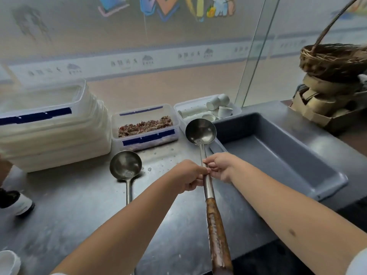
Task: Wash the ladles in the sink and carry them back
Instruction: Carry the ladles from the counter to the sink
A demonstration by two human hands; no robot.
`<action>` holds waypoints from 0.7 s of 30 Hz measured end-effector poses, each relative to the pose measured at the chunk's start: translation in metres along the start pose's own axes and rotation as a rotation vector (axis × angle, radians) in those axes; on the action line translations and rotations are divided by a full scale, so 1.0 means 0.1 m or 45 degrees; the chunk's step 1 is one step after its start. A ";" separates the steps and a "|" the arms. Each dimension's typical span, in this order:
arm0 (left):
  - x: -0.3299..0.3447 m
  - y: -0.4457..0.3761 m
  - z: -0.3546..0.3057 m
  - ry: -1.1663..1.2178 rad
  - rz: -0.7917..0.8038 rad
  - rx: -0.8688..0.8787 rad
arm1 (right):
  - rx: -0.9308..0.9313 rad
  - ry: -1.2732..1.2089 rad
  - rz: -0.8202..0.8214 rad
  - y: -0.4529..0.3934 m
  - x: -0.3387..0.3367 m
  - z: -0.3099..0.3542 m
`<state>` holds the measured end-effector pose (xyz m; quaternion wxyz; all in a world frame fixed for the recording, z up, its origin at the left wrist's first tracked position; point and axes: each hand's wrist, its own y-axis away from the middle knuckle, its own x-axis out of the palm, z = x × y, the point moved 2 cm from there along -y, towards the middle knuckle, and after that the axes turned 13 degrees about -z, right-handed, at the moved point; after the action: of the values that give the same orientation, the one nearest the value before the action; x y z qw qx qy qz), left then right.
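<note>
Two hands (206,172) grip one ladle (201,132) (another ladle (125,165) lies beside).

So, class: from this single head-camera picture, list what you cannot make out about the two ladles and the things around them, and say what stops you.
- Second ladle, head view: its handle end is hidden behind the left forearm.
- Held ladle: the wooden handle's end runs off the bottom edge.
- Left hand and right hand: the fingers cover the metal shaft between them.
- Wall lettering: blurred, unreadable.
- Bottle: cut by the left edge.
- No sink visible.
</note>
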<state>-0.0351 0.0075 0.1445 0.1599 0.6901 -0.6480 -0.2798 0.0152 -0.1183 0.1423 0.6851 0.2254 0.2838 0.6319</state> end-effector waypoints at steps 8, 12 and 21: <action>0.69 0.41 -0.17 -0.214 0.392 0.161 | -0.044 -0.307 -0.305 0.55 -0.91 -0.28; 1.19 0.75 -0.12 -0.314 0.550 0.218 | -0.025 -0.486 -0.475 0.90 -1.44 -0.62; 2.49 1.75 0.25 -0.626 0.983 0.298 | -0.001 -0.826 -0.901 1.97 -2.67 -1.74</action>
<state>-0.1906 -0.2531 0.1821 0.0153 0.3255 -0.9030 -0.2801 -0.2579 -0.3729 0.1735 0.9114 0.3002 0.1144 0.2573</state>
